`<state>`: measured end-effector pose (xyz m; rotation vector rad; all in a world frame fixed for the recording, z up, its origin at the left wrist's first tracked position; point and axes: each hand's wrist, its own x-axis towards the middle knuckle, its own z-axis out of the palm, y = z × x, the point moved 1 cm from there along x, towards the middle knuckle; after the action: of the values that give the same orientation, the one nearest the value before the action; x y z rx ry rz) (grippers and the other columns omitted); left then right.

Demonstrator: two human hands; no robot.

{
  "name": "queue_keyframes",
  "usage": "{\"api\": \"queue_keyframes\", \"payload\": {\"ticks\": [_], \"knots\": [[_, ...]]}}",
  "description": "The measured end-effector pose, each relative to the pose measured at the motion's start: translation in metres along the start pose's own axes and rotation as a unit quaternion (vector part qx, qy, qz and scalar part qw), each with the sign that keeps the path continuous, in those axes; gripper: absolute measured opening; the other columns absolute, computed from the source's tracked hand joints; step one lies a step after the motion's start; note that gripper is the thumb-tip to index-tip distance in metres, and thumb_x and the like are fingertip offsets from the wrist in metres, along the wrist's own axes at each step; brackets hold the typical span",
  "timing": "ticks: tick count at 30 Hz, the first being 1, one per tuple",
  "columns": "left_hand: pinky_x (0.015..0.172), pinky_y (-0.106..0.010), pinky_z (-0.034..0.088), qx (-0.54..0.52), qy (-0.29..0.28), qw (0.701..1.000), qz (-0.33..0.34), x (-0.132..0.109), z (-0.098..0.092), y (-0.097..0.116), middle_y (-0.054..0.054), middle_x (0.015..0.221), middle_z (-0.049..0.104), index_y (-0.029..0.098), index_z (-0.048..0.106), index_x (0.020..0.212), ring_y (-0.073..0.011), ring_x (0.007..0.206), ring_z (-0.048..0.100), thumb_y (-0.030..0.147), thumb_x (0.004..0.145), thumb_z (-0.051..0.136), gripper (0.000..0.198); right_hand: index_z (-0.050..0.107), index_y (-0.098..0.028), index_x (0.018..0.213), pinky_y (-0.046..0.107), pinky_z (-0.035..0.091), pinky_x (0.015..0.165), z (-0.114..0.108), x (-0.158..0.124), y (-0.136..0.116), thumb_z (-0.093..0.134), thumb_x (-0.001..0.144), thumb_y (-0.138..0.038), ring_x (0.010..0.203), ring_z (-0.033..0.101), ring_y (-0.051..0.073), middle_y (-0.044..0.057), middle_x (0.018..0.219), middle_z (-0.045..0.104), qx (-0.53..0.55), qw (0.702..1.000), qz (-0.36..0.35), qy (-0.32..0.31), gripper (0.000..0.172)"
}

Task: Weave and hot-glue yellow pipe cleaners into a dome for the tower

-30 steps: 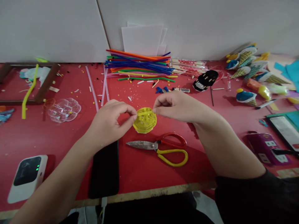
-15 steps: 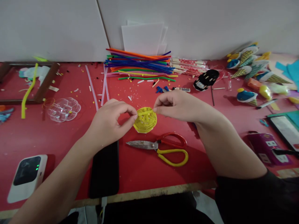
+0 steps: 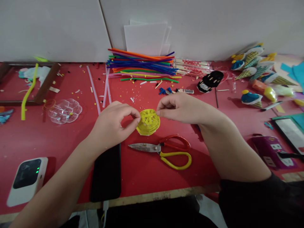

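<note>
Head view: smooth red tabletop (image 3: 152,179), crumb-strewn.
Palette (image 3: 65,111): clear plastic, scalloped.
Left hand (image 3: 114,122): thumb and forefinger together beside the yellow disc (image 3: 148,125); cannot tell whether anything is pinched.
Disc position: between both hands; rounded, strand-built, spoked.
Scissors (image 3: 155,148): metal blades, looped red and yellow handles.
Right hand (image 3: 177,107): thumb and forefinger together; cannot tell what, if anything, they pinch.
</note>
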<state>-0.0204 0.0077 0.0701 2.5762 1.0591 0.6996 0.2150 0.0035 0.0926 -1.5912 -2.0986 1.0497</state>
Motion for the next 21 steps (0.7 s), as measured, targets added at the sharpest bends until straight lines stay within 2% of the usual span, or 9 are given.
{"api": "queue_keyframes", "payload": {"ticks": [12, 21], "knots": [[0.084, -0.035, 0.053, -0.011, -0.005, 1.0, -0.013, -0.0005, 0.0012, 0.0, -0.003, 0.085, 0.076, 0.023, 0.07, 0.09, -0.0204, 0.086, 0.068, 0.029, 0.093, 0.056, 0.016, 0.068, -0.02, 0.073, 0.026, 0.034, 0.054, -0.0008, 0.0014, 0.0038, 0.061, 0.083, -0.03, 0.056, 0.051, 0.01, -0.003, 0.062, 0.057, 0.001, 1.0, -0.002, -0.02, 0.016], [0.081, -0.033, 0.051, -0.021, 0.005, 1.0, 0.0, 0.0, 0.0015, 0.0018, -0.003, 0.084, 0.075, 0.021, 0.069, 0.089, -0.0202, 0.082, 0.067, 0.026, 0.093, 0.057, 0.013, 0.069, -0.021, 0.07, 0.026, 0.034, 0.051, -0.0017, 0.0042, 0.0045, 0.063, 0.082, -0.026, 0.054, 0.046, 0.01, -0.002, 0.06, 0.055, 0.03, 0.998, 0.032, -0.055, 0.015]]}}
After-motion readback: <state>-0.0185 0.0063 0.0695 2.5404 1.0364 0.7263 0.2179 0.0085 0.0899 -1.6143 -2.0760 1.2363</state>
